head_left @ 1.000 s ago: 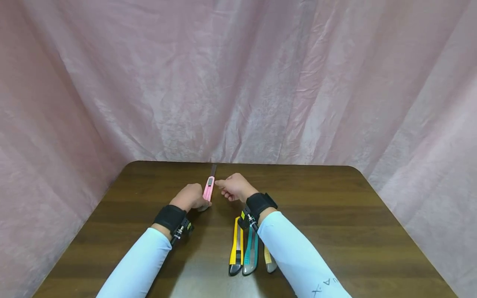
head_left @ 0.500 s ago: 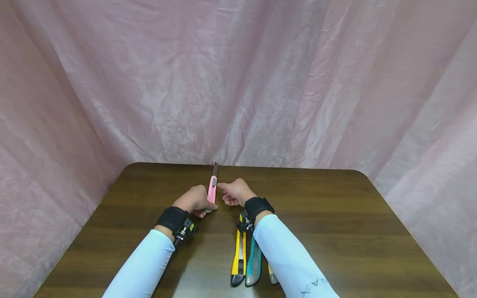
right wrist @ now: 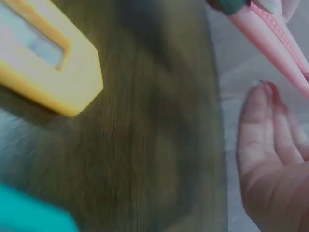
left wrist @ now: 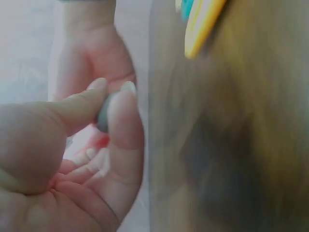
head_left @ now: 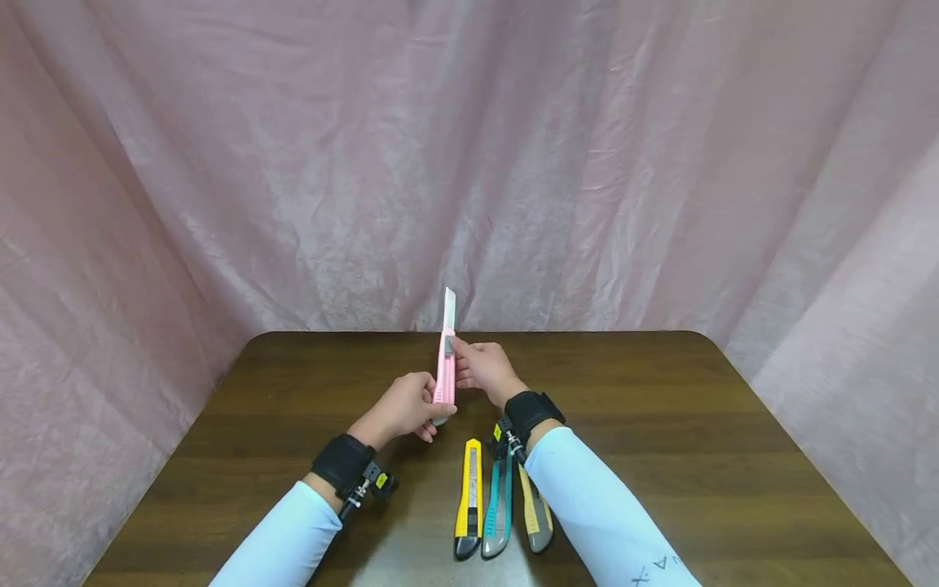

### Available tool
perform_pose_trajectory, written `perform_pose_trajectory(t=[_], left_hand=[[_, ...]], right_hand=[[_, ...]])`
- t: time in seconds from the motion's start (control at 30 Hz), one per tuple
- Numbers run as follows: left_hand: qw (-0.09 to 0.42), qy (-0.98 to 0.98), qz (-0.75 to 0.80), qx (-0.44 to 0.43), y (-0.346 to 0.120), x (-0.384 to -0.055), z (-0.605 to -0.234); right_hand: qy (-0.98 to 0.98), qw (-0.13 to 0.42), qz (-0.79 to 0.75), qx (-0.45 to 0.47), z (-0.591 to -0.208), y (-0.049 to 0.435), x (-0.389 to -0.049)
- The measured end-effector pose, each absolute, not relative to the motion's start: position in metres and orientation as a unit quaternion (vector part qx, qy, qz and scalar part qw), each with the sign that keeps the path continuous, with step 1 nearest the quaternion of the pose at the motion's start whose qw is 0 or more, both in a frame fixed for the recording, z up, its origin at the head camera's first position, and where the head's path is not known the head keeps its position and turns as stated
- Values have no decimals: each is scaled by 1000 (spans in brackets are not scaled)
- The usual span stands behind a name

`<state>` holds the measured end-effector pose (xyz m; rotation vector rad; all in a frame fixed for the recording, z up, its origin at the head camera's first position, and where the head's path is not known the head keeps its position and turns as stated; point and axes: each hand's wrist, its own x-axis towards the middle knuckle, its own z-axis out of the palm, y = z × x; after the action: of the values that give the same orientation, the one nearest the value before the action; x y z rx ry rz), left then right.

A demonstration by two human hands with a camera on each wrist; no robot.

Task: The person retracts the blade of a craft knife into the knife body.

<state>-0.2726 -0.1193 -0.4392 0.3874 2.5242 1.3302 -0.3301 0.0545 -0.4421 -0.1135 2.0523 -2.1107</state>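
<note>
My left hand (head_left: 403, 405) pinches the lower end of a pink utility knife (head_left: 444, 377) between thumb and fingers. The knife stands nearly upright above the table, its long blade (head_left: 450, 308) out and pointing up. Its grey end (left wrist: 103, 117) shows between the left fingertips in the left wrist view. My right hand (head_left: 490, 368) is at the knife's right side, one digit touching the grey slider (head_left: 449, 346). In the right wrist view its fingers (right wrist: 256, 125) are extended beside the pink handle (right wrist: 265, 38), not wrapped round it.
Three more utility knives lie side by side on the brown wooden table (head_left: 682, 456): yellow and black (head_left: 469, 501), teal and grey (head_left: 496, 518), pale yellow and grey (head_left: 538, 518). The right forearm passes close by them. A pink curtain (head_left: 367, 204) hangs behind the table.
My left hand has raised the pink utility knife, turned it more upright and brought it rightward. My right hand has come from beside the knife to touching its slider.
</note>
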Motion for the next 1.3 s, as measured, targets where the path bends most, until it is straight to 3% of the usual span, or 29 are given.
perform_pose_trajectory(t=[0.3, 0.53, 0.77, 0.97, 1.3], left_hand=[[98, 839, 497, 198, -86, -240, -446], [87, 791, 550, 255, -67, -228, -444], [113, 734, 599, 300, -59, -209, -430], [124, 695, 630, 324, -55, -203, -431], [106, 694, 630, 331, -55, -200, -432]], right_hand=[[679, 7, -734, -30, -435, 87, -305], [713, -112, -689, -65, -413, 110, -273], [729, -171, -651, -123, -400, 123, -243], [728, -189, -646, -135, -395, 127, -229], [728, -158, -642, -184, -391, 135, -230]])
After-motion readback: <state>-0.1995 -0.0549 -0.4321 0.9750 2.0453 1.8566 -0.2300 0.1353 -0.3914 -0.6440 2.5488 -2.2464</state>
